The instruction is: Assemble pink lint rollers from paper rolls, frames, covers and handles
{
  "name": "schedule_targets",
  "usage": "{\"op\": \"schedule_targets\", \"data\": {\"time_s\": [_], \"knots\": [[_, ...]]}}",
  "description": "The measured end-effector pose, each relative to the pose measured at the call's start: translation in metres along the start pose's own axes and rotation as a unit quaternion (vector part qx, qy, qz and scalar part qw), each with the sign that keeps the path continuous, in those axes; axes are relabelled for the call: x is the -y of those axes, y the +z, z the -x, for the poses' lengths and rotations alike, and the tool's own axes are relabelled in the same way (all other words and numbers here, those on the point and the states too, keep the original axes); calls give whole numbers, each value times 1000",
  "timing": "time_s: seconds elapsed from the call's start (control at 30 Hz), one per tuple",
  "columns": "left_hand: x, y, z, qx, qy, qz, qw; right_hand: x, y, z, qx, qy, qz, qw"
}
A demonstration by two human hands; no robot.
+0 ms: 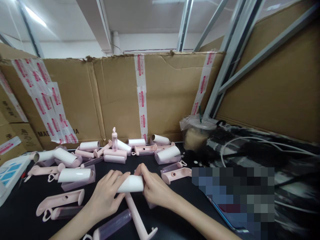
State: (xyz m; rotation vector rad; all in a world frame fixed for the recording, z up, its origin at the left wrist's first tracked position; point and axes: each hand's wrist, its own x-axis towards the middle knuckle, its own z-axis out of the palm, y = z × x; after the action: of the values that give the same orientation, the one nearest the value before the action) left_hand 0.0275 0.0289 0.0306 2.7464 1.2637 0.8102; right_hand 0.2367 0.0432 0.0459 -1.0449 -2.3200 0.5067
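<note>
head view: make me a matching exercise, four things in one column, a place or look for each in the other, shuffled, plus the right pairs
Column one
1. left hand
2. drink cup
3. right hand
4. cardboard wall

Column two
A. at the right end of the white roll
B. carries strips of tape with red print
C. at the left end of the white roll
D. has a green straw

Right pairs: 1-C, 2-D, 3-A, 4-B

Roll (132,184) between my hands (107,191), above worktop (170,230); cup (196,138) beyond them, rightward; cardboard panel (120,93) behind.
</note>
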Motion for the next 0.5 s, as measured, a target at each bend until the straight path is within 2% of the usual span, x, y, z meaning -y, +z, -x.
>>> {"op": "schedule_targets", "data": {"time_s": [0.1,0.2,0.27,0.33,0.4,0.5], "knots": [[-2,-5,-2,-32,-15,29,999,2,-7,-3,-45,-10,-38,998],[-2,-15,-6,-97,-95,156,978,2,-27,-5,-93,-10,-84,992],[-2,-21,-8,-134,-161,293,933,-2,-42,-4,-57,-36,-31,997],[-2,-26,-10,-148,-208,432,865,-9,-49,-2,34,-48,66,996],[-6,-29,-10,-146,-233,536,798,-16,-46,0,106,-30,133,985],[-11,-30,-10,-129,-247,627,727,-21,-37,0,113,-3,156,981]]}}
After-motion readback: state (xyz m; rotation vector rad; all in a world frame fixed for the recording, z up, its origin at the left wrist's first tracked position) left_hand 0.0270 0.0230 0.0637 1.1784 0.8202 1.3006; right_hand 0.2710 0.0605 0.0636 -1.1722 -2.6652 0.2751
